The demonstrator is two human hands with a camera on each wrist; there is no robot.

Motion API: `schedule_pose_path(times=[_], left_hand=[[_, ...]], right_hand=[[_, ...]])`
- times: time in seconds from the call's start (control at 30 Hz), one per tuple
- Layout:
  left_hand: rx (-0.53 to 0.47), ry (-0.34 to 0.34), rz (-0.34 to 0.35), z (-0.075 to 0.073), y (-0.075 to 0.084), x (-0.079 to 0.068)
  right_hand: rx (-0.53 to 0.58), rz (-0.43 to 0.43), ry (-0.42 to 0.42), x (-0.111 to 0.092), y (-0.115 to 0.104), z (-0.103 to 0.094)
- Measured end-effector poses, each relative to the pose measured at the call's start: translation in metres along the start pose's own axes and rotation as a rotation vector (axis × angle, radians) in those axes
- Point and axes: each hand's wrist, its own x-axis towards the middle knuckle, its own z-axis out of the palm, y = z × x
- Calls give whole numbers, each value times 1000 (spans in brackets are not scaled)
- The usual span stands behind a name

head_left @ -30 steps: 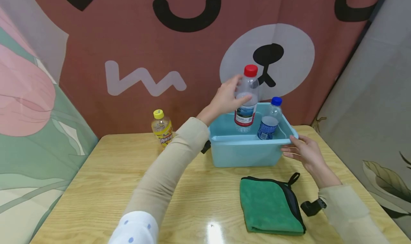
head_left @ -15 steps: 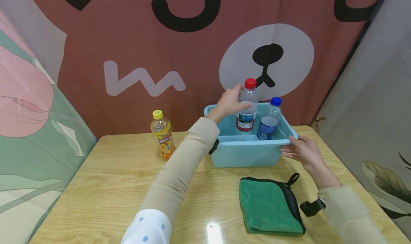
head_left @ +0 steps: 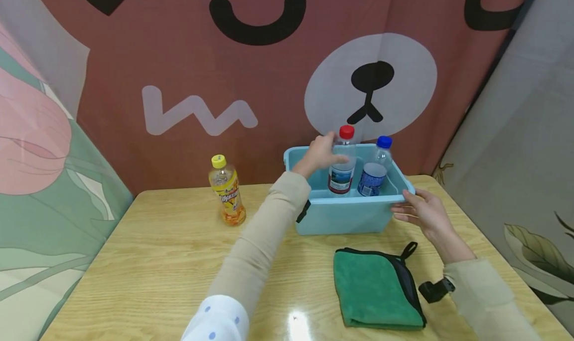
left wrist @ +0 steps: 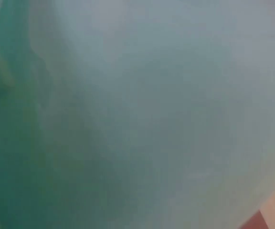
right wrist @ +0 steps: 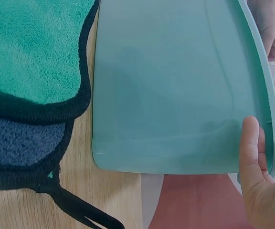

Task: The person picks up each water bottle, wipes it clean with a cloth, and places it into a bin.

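Red-capped bottle (head_left: 342, 176) is in the blue bin (head_left: 343, 219), right of the frame's centre; our left grip (head_left: 320, 154) pinches it, our right grip (head_left: 428, 214) pinches the bin's near right corner.

Tub (head_left: 343, 219): plain light blue.
Red-capped bottle (head_left: 341, 179): clear; label in blue, white and red.
Blue-capped bottle (head_left: 374, 174): clear; blue label with white marks.
Yellow-capped bottle (head_left: 228, 191): clear, orange toward the base; yellow label, dark lettering.
Cloth (head_left: 372, 288): green one face, dark blue the other; black border and loop.
Table (head_left: 157, 261): pale yellow, wood-grained.
Sleeves (head_left: 486, 291): beige.
Upper left cuff (head_left: 219, 321): white, blue dots.
Wrist camera (head_left: 436, 290): black.
Backdrop (head_left: 215, 72): reddish brown; black curves, pale grey zigzag, pale oval bearing black marks.
Left drape (head_left: 40, 221): green, pink, cream; floral.
Right drape (head_left: 506, 146): grey; brownish leaf print.
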Motion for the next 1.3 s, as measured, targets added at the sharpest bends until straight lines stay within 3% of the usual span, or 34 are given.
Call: schedule_pose_path(times=[0.77,1.1,1.3], left_hand=[[153,-76,-18,29,-3,3],[143,-120,-73,22,-2,-2],[137,-120,-12,8,0,-9]], right_hand=[[42,14,-4,1,0,2],[36,11,-8,0,-1,4],[65,14,-25,0,-4,3]])
